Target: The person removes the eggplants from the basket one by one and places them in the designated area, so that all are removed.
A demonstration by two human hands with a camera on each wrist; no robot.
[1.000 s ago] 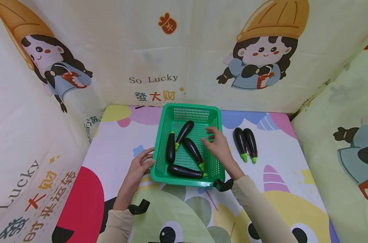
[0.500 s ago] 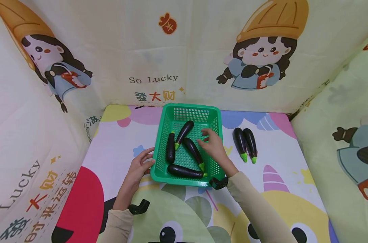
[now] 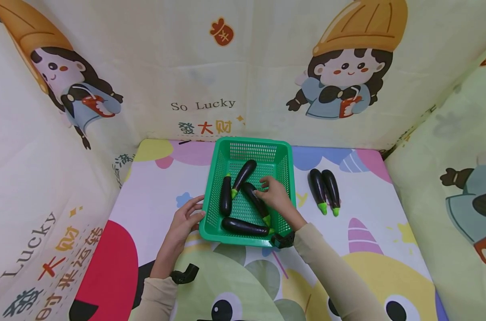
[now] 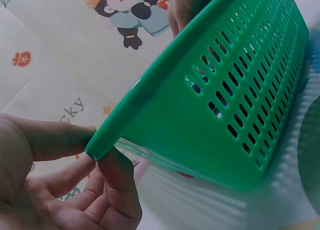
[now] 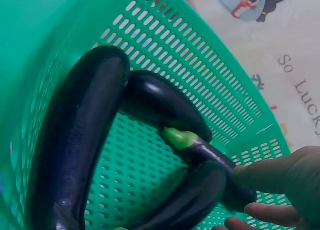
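A green mesh basket (image 3: 238,239) holds several dark purple eggplants with green stem ends. My left hand (image 3: 182,223) pinches its left rim between thumb and a finger, plain in the left wrist view at the rim corner (image 4: 103,140). Inside the basket, my right hand (image 3: 276,195) reaches down over the middle eggplant (image 3: 252,195), thumb side right at it and fingers loosely bent. In the right wrist view the right hand (image 5: 275,190) has thumb and fingers spread apart beside the eggplants, one overlapped by the thumb. Another eggplant (image 3: 244,226) lies crosswise near the front wall.
Two more eggplants (image 3: 323,191) lie side by side on the patterned tablecloth (image 3: 363,187) right of the basket. A printed cloth wall (image 3: 259,89) rises behind the table, with others at both sides. Black camera mounts (image 3: 283,240) sit on the wrists.
My right hand has moved left and down from the basket's right side to the middle eggplant. My left hand stays on the rim, and the eggplants have not moved.
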